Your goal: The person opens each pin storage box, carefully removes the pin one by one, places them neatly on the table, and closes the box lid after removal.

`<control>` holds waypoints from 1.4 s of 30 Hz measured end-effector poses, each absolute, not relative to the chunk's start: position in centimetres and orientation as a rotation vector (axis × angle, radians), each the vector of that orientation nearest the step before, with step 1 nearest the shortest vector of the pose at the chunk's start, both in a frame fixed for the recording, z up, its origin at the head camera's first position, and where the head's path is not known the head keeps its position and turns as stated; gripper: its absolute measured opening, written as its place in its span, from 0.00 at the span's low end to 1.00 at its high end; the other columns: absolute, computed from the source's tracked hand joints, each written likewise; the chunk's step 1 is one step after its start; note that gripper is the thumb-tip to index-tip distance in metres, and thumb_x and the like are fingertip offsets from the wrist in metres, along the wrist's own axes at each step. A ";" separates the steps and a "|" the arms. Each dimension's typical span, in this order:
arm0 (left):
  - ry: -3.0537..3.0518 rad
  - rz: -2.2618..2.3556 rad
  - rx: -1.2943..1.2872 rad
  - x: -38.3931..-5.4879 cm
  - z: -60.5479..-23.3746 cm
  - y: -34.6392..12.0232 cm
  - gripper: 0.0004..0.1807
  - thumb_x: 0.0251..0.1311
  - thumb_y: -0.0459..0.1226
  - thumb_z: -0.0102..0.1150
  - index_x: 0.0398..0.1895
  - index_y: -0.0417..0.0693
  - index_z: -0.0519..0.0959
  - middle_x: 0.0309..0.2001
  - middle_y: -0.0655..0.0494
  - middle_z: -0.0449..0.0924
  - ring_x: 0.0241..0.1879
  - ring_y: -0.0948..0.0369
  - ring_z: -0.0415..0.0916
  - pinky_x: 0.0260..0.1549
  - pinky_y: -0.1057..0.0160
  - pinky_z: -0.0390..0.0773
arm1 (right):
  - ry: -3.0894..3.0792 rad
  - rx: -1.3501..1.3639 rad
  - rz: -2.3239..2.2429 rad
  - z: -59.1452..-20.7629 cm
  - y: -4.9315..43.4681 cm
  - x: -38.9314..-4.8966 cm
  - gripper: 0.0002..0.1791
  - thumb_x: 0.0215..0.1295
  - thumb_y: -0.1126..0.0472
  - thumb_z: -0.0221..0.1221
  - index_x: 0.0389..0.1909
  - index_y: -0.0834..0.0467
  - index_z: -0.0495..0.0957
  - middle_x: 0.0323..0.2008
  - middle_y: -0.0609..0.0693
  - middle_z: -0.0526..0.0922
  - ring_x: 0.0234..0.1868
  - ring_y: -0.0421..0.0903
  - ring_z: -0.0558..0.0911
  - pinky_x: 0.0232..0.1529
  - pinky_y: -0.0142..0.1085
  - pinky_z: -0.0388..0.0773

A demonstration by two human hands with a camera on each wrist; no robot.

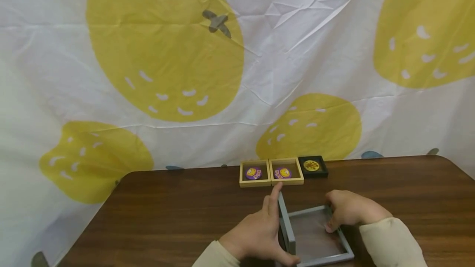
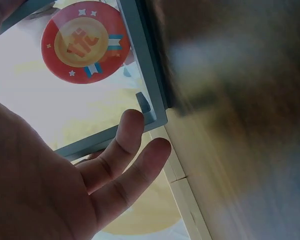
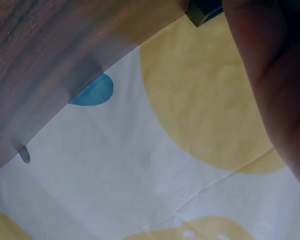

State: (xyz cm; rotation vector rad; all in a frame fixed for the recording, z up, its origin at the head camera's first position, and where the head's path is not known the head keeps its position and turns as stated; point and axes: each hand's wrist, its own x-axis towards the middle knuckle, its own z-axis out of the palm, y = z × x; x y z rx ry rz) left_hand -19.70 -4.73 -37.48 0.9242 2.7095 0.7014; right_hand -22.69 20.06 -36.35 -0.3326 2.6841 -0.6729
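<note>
My left hand (image 1: 256, 232) holds a grey square frame (image 1: 286, 223) on its edge, thumb at the near end and fingers toward the far end. In the left wrist view, a round red badge (image 2: 82, 42) with a gold centre shows in the clear area bounded by the grey rim; whether it is attached there I cannot tell. Against the upright frame's base lies a second grey frame (image 1: 346, 244), flat on the table. Its far right corner is pinched by my right hand (image 1: 354, 208), thumb inside the rim. Whether the two frames are hinged is unclear.
Behind the frames stand two light wooden boxes, left (image 1: 255, 183) and right (image 1: 287, 182), each with a purple round badge. Beside them is a black box (image 1: 324, 173) with a yellow disc. A cloth (image 1: 259, 65) with yellow fruit prints hangs behind the brown table (image 1: 167, 217).
</note>
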 end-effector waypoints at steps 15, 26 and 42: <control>2.707 0.722 0.892 -19.7 -37.6 -4.6 0.77 0.31 0.58 0.74 0.72 0.65 0.21 0.63 0.44 0.59 0.21 0.66 0.70 0.26 0.72 0.73 | 2.732 -0.246 -0.679 -37.4 19.5 -22.7 0.27 0.33 0.65 0.76 0.38 0.59 0.73 0.34 0.50 0.78 0.35 0.48 0.73 0.38 0.44 0.73; 2.650 0.757 0.852 -19.8 -37.5 -4.7 0.76 0.33 0.57 0.74 0.70 0.70 0.19 0.61 0.44 0.59 0.20 0.65 0.70 0.27 0.71 0.73 | 2.769 -0.415 -0.579 -36.1 19.1 -22.3 0.23 0.47 0.51 0.70 0.43 0.56 0.77 0.40 0.50 0.80 0.43 0.48 0.78 0.42 0.47 0.75; 2.655 0.776 0.893 -19.8 -37.5 -4.8 0.77 0.33 0.56 0.75 0.71 0.68 0.19 0.61 0.45 0.59 0.23 0.66 0.70 0.26 0.73 0.72 | 2.671 -0.489 -0.590 -35.6 13.6 -19.6 0.26 0.28 0.55 0.77 0.32 0.52 0.76 0.27 0.45 0.77 0.30 0.44 0.73 0.33 0.43 0.73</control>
